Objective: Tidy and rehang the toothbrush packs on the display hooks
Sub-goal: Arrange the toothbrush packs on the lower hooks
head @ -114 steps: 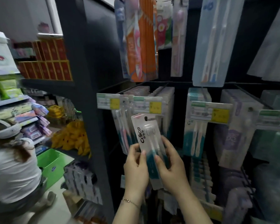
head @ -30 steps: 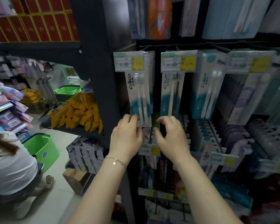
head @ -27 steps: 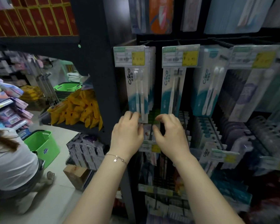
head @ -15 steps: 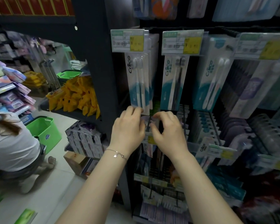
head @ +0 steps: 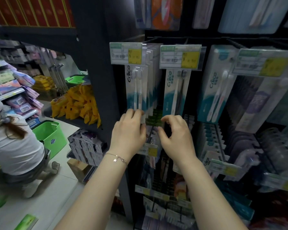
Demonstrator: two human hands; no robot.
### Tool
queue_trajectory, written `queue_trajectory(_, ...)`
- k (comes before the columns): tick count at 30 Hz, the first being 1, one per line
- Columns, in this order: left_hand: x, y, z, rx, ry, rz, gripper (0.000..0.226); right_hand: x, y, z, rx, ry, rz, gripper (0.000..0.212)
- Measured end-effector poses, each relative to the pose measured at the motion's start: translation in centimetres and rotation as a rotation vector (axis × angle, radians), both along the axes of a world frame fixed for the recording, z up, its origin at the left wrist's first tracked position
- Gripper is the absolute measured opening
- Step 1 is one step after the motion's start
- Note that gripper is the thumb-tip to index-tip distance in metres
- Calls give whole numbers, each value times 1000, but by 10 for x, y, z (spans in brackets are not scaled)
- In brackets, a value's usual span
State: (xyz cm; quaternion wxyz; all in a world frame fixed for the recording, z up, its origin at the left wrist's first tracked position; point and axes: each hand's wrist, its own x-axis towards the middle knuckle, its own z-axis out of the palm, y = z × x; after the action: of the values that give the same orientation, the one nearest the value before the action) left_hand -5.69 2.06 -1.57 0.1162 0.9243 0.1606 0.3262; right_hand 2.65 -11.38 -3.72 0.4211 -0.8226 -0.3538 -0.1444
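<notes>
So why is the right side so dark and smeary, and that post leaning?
Head view: the aisle floor is brightly lit while the lower right racks sit in shadow; the wide lens slants the dark upright and smears the edges; the toothbrush pack mid-frame is sharp, its price tag unreadable.

Single view, camera worn on person's head. Wide-angle lens; straight lines bend near edges. Faces forward and down onto dark display rack [head: 96, 52], very near: hands reach it. Forearms enter from bottom edge; left hand [head: 128, 130] and right hand [head: 175, 133] at frame centre, under toothbrush pack [head: 136, 90]. Left part of frame opens on aisle floor [head: 61, 188], farther off.
</notes>
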Motion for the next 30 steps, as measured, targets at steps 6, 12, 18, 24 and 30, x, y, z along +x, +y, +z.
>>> queue_trajectory(6, 13, 0, 8, 12, -15, -4, 32, 14, 0, 7, 0, 27, -3, 24)
queue_trajectory(12, 30, -5, 11, 4, 5, -42, 32, 26, -4, 8, 2, 3, -49, 25)
queue_trajectory(18, 58, -13, 15, -195, 5, -183, 39, 46, -5, 8, 128, 1, -169, 46)
queue_trajectory(24, 88, -23, 15, -604, -12, -348, 63, 60, 8, 11, 297, 147, -176, 68)
queue_trajectory(30, 108, -21, 3, -692, -30, -403, 71, 70, 10, 12, 275, 241, -127, 70)
